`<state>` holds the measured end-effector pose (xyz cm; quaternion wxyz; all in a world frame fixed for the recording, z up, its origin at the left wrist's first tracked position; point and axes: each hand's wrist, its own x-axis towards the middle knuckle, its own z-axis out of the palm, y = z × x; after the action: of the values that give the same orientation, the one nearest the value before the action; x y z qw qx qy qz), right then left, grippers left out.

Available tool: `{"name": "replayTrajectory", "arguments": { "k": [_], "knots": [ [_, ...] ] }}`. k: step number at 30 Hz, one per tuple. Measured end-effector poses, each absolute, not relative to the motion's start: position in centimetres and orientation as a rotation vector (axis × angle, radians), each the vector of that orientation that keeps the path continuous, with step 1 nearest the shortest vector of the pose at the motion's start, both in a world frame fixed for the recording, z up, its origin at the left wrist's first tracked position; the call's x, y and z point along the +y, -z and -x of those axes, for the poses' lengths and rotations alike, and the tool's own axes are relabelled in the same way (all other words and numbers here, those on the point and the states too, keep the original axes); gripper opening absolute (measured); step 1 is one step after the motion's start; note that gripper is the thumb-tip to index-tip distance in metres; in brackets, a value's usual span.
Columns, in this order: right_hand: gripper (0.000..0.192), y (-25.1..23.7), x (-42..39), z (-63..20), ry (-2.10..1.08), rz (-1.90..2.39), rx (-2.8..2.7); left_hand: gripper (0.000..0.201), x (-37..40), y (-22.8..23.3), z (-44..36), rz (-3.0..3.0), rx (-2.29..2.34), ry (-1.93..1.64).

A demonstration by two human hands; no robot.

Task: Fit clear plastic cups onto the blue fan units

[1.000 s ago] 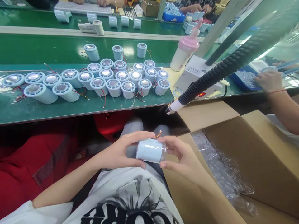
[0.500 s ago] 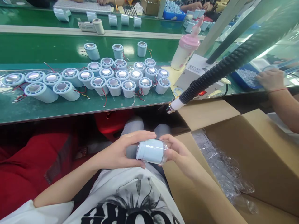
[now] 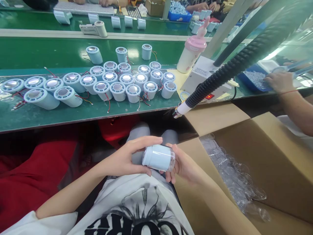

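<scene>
So the blue cylinder (image 3: 156, 157) is lying on its side just below centre, at 6 o'clock, between both hands. The left hand (image 3: 125, 159) is gripping it from 9 o'clock, fingers over, thumb under; the right hand (image 3: 186, 166) is closing around the clear cover (image 3: 172, 162) at 3 o'clock. I'm guessing they're handling something firm and fairly light, with slick, thin plastic that's probably denting easily, so I'd be holding the sides and going gently on that end. The left end is facing the palm, some right fingertips are hiding behind, and any wires aren't showing.
</scene>
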<state>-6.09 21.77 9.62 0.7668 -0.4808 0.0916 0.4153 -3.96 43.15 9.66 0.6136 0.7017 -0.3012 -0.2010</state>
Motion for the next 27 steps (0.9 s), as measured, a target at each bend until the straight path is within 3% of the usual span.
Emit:
{"name": "replayTrajectory", "arguments": {
  "k": [5, 13, 15, 18, 21, 24, 27],
  "knots": [
    [0.060, -8.6, 21.9, 5.0, -0.922, 1.007, 0.336, 0.083, 42.2, -8.5, 2.4, -1.491, -0.564, 0.569],
    [0.077, -7.6, 20.6, 4.4, -1.044, 1.037, 0.295, 0.058, 40.8, -9.1, 1.2, -1.570, -0.560, 0.656],
    [0.078, -7.0, 20.0, 5.0, -0.885, 1.157, 0.136, 0.055, 40.6, -9.5, 1.5, -1.524, -0.468, 0.709],
    [0.076, -6.5, 19.4, 5.7, -0.330, 1.498, -0.224, 0.054, 40.4, -10.0, 2.0, -1.426, -0.360, 0.759],
    [0.061, -6.8, 18.9, 6.1, 0.124, 1.833, -0.652, 0.054, 40.5, -10.3, 2.2, -1.391, -0.324, 0.791],
    [0.055, -7.2, 18.7, 6.3, 0.149, 1.876, -0.718, 0.065, 40.8, -10.7, 2.2, -1.455, -0.383, 0.801],
    [0.062, -7.4, 18.8, 6.6, -0.131, 1.620, -0.466, 0.074, 41.3, -10.9, 2.1, -1.567, -0.536, 0.738]
  ]
}}
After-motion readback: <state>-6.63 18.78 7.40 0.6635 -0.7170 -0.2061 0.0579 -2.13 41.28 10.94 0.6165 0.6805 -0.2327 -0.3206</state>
